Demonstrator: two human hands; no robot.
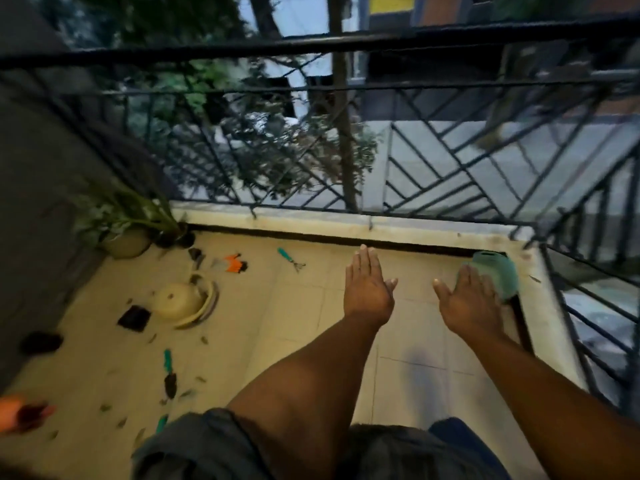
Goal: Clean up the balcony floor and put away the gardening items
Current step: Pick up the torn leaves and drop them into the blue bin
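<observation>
My left hand (367,284) and my right hand (469,299) are stretched out over the tiled balcony floor (311,323), fingers straight, both holding nothing. Scattered on the floor to the left lie a tipped cream pot (180,301) with its saucer, a green-handled trowel (169,372), a small green-handled rake (290,258), orange gloves (233,264), a black square piece (134,317) and dry leaves. A green container (498,271) sits in the far right corner, just beyond my right hand.
A potted plant (126,233) stands in the far left corner by the wall. A black metal railing (346,98) on a low ledge closes the front and right sides. An orange object (14,412) lies at the left edge.
</observation>
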